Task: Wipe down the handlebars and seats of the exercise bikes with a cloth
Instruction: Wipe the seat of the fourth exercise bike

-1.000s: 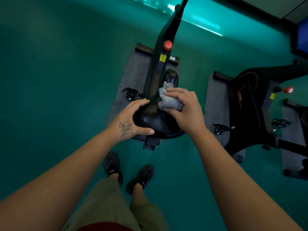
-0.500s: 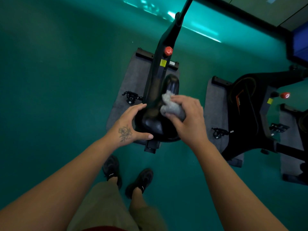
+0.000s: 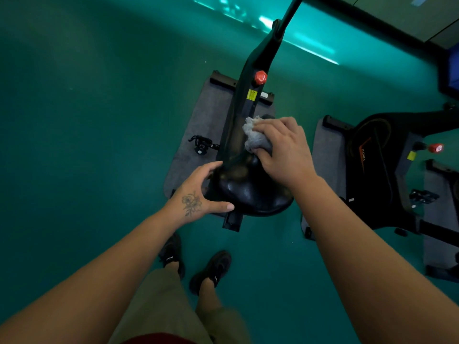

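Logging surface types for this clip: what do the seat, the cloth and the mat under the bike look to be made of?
Seat: smooth black vinyl or leather-like cover, going by its glossy highlights. Cloth: soft grey fabric, possibly terry, bunched and fuzzy in the right hand. Mat: matte grey, carpet-like or rubber; the texture is too faint to tell.

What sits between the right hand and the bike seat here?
A crumpled grey cloth, gripped by the right hand and pressed against the narrow front of the black seat. The head view shows it.
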A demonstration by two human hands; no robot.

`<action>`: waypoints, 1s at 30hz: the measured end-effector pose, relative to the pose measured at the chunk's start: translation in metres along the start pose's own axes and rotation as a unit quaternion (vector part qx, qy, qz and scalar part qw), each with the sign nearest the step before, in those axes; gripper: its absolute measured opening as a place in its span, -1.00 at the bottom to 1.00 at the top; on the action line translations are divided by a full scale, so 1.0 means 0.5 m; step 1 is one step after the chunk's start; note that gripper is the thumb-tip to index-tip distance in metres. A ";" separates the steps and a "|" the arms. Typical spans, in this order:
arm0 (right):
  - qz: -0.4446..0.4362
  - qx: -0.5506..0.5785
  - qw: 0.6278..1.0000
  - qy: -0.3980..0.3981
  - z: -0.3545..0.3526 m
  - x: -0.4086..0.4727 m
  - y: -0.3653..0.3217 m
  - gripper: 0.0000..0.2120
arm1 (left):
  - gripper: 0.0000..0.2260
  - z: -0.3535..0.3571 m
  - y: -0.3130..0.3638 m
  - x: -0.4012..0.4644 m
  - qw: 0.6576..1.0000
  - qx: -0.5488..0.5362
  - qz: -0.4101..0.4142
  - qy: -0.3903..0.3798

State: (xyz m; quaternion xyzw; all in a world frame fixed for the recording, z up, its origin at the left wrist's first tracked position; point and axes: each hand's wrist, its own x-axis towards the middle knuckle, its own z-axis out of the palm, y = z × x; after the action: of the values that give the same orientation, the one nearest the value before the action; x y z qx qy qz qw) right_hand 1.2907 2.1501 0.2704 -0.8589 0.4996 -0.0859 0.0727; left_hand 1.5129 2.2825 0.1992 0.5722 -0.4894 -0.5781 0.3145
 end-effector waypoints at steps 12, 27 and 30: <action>0.107 0.119 0.987 0.009 0.043 -0.121 -0.104 -0.63 | -0.02 0.008 -0.006 -0.006 1.000 -0.010 -0.007 0.009; 0.028 0.247 0.968 0.011 0.015 -0.160 -0.105 -0.64 | -0.20 -0.013 0.025 -0.029 0.999 -0.023 0.026 0.016; 0.098 0.249 0.958 0.101 0.000 -0.146 -0.061 -0.65 | -0.30 -0.014 0.060 -0.008 0.999 -0.002 0.047 0.026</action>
State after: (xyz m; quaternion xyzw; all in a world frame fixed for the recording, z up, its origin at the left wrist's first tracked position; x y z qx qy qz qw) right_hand 1.2811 2.2285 0.2716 -0.7476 0.5485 -0.2865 0.2413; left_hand 1.5142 2.2753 0.2292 0.5627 -0.5061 -0.5486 0.3554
